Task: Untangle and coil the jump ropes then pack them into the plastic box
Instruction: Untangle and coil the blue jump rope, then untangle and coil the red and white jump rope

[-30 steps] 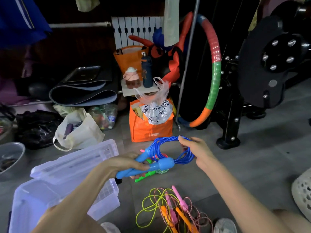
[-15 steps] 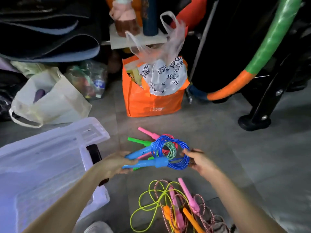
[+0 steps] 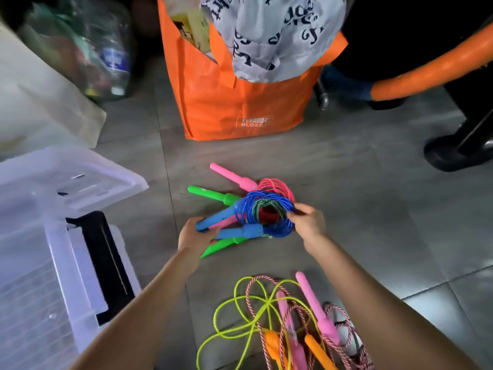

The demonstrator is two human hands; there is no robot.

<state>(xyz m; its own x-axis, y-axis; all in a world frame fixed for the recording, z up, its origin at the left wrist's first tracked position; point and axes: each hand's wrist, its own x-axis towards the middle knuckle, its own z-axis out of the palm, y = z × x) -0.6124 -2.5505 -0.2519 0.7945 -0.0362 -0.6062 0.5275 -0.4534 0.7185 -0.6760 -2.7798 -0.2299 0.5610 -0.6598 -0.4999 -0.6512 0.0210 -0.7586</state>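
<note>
Head view, looking down at a grey tiled floor [image 3: 373,209]: the blue jump rope [image 3: 277,231] is wound into a tight coil just below the middle of the frame, its two blue handles [image 3: 234,232] pointing out toward 8 o'clock. The left hand [image 3: 193,239] has its fingers curled round the far ends of those handles, gripping both together. The right hand [image 3: 306,222] pinches the coil at its 3 o'clock edge, thumb and fingertips closed on the strands. The blue rope sits directly over two other coiled ropes on the floor: a pink rope [image 3: 274,184] whose handle reaches toward 10 o'clock, and a green-handled rope [image 3: 210,193] with one handle toward 10 o'clock and the other poking out under the left hand toward 7 o'clock. Whether the blue coil rests on them or is held just above cannot be told. The plastic box [image 3: 61,276] stands open at 8 o'clock, well apart from the ropes, with its clear lid [image 3: 88,177] tilted back at 9 o'clock. At 6 o'clock, between the forearms, lies a loose tangle [image 3: 266,316] of a yellow-green cord, a red-and-white braided cord, and pink and orange handles. An orange bag [image 3: 240,102] stands at 12 o'clock, a cream bag [image 3: 40,102] at 10 o'clock, and an orange hoop segment [image 3: 426,73] at 2 o'clock.
</note>
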